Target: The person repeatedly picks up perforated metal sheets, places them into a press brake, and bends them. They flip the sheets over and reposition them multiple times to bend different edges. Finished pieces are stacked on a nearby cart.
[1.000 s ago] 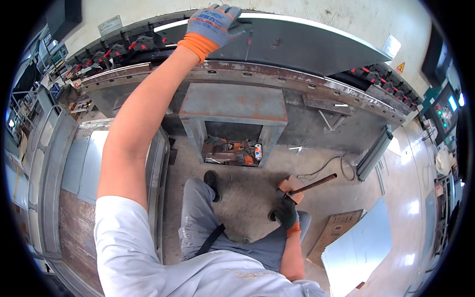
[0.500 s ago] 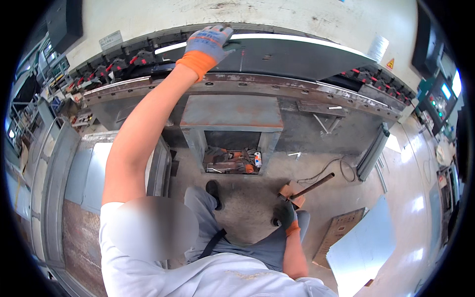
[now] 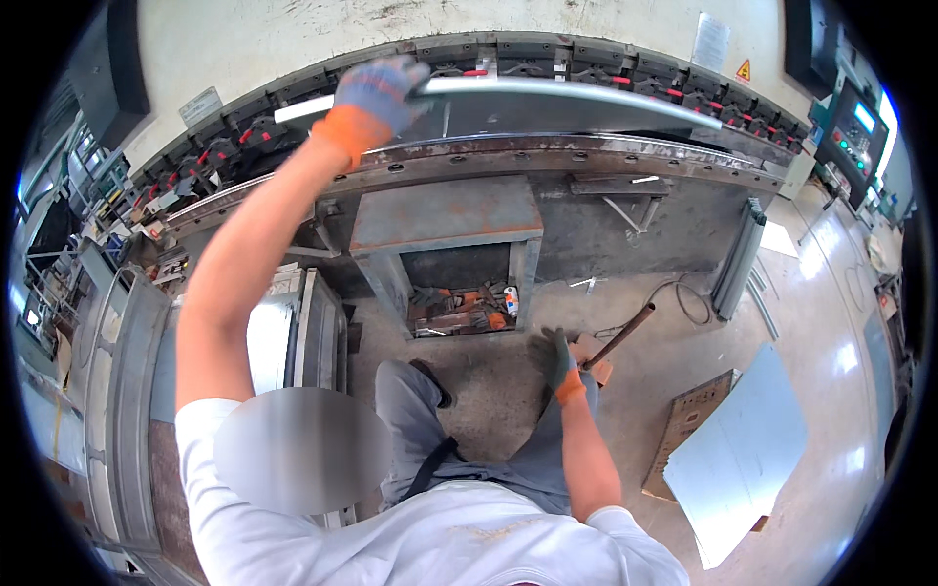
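Nearest, the person sits with knees apart. The right hand (image 3: pixel 555 361), gloved, is low between the knees and the stand, fingers extended and loosely spread, seeming to hold nothing. Just right of it a rusty pipe (image 3: pixel 625 330) slants up; whether glove and pipe touch, I cannot tell. Farther right on the floor, a pale sheet (image 3: pixel 743 449) partly covers a brown board (image 3: pixel 666 444).

Beyond the feet is the grey stand (image 3: pixel 445 215), with tools and clutter (image 3: pixel 459 308) inside. Behind it runs the press bed (image 3: pixel 469 159). Above the bed, the left hand (image 3: pixel 376 103) is closed about the panel (image 3: pixel 547 112) near its left end; blur hides how firmly. The panel lies along the press, its bright edge raised, with red levers (image 3: pixel 476 73) behind.

The step in hand looks like handling the panel at the press. The next move seems to call for a steady left grip and the right hand kept clear of the pipe.
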`<act>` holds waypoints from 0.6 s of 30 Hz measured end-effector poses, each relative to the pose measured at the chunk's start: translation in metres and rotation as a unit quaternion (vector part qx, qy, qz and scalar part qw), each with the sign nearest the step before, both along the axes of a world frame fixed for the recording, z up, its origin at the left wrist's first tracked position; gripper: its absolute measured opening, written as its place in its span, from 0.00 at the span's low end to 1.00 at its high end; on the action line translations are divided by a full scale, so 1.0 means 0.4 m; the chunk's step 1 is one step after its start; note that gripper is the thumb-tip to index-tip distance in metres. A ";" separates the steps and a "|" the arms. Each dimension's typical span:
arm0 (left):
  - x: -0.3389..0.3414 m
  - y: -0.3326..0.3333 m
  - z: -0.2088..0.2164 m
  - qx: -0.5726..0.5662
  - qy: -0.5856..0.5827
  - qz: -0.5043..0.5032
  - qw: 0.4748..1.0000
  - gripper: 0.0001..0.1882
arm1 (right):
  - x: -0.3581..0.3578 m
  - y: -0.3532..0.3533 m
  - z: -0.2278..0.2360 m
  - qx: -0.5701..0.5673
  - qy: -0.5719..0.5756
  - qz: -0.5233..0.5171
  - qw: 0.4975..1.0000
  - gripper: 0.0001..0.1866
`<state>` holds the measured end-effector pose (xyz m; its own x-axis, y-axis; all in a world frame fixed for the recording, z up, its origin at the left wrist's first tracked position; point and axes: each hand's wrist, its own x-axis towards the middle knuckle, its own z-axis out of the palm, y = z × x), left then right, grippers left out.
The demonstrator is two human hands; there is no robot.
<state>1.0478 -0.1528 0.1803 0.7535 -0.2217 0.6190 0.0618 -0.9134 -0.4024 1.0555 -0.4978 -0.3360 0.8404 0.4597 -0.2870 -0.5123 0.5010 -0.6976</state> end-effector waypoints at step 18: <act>-1.019 0.183 0.247 -0.298 -0.048 0.303 0.904 0.39 | -0.385 0.623 0.454 0.376 -0.031 0.229 0.897 0.36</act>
<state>0.6402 -0.0797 0.2791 0.5617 0.6080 0.5611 0.6322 -0.7529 0.1829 0.9017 -0.2487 -0.1545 0.5169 0.8056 0.2895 -0.7568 0.5881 -0.2852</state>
